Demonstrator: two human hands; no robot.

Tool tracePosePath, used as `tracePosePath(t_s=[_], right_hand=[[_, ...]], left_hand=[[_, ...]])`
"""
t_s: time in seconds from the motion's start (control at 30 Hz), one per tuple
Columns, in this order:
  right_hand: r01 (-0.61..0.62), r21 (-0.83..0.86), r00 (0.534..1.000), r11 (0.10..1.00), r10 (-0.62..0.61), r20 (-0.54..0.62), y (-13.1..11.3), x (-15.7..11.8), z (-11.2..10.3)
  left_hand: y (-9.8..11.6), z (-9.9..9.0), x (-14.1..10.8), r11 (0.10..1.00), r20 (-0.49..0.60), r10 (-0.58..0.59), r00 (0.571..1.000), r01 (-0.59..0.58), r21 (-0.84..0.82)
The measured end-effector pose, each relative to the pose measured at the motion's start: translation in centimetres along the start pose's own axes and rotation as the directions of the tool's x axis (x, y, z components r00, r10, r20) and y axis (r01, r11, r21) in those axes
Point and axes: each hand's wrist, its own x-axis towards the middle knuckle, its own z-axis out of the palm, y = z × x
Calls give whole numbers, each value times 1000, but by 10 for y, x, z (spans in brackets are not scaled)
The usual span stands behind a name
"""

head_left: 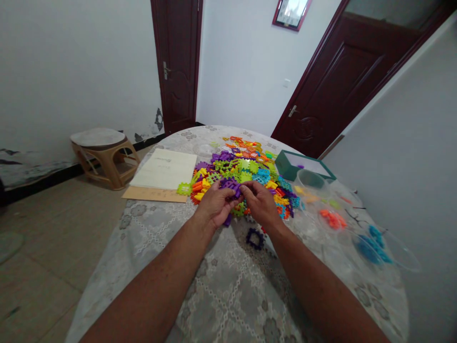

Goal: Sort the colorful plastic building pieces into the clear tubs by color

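Purple plastic building pieces [231, 186] are held between my two hands, just in front of a heap of colourful interlocking pieces [246, 164]. My left hand [216, 205] is closed on the purple pieces from the left, thumb on top. From the right, my right hand [260, 200] pinches their edge between thumb and fingers. How many purple pieces there are I cannot tell. Below the hands, a dark notched square piece [254, 239] lies on the tablecloth. Another purple piece [227, 220] shows just under my left hand.
Clear plastic tubs [310, 178] stand on the right, some holding orange, red or blue pieces [373, 245]. A green box [285, 164] sits behind them. Paper sheets [164, 169] lie at the left on the patterned tablecloth [221, 295]. A stool [105, 159] stands beyond the table.
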Motion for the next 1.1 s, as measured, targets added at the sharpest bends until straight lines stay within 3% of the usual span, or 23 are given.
tracePosePath(t_s=[0.13, 0.2, 0.27, 0.37, 0.43, 0.53, 0.6, 0.67, 0.73, 0.77, 0.8, 0.87, 0.93, 1.0, 1.1], right_hand=[[90, -100, 996, 991, -91, -11, 7, -7, 1], [235, -161, 968, 958, -217, 125, 10, -15, 1], [392, -199, 885, 898, -309, 349, 10, -25, 3], [512, -286, 766, 810, -280, 579, 7, -39, 9], [528, -380, 758, 759, -220, 614, 4, -44, 10], [506, -463, 787, 728, -171, 593, 1, -48, 7], [459, -424, 820, 780, -190, 539, 1, -48, 1], [314, -308, 891, 898, -168, 421, 4, -45, -4], [16, -70, 972, 997, 1, 234, 9, -40, -8], [-151, 105, 979, 983, 134, 152, 11, -36, -9], [-291, 294, 956, 910, 273, 104, 13, -33, -10], [-451, 595, 872, 666, 472, 132, 13, -26, -10], [-511, 723, 816, 466, 528, 236, 10, -23, -8], [-531, 754, 805, 386, 508, 307, 4, -22, -4], [-507, 772, 831, 383, 455, 320, -4, -23, 4]], left_hand=[[5, -1, 5, 991, -83, 126, 989, -130, -36], [8, -1, 6, 982, -126, 169, 978, -177, -62], [10, -1, 7, 975, -162, 188, 969, -203, -85], [11, -1, 6, 973, -179, 194, 964, -213, -91], [11, -1, 6, 975, -172, 188, 967, -205, -87], [12, -1, 5, 977, -173, 181, 968, -197, -80], [14, -2, 6, 975, -180, 192, 965, -208, -75], [15, -1, 6, 973, -179, 206, 962, -221, -65], [14, 0, 6, 972, -168, 220, 961, -230, -40], [14, 1, 6, 972, -158, 228, 961, -234, -22], [12, 2, 4, 971, -150, 238, 960, -241, -1], [9, 5, 0, 962, -138, 273, 952, -267, 62], [6, 8, -8, 927, -111, 356, 928, -336, 165], [1, 11, -17, 846, -16, 468, 884, -442, 298], [-9, 11, -27, 714, 219, 515, 828, -557, 424]])
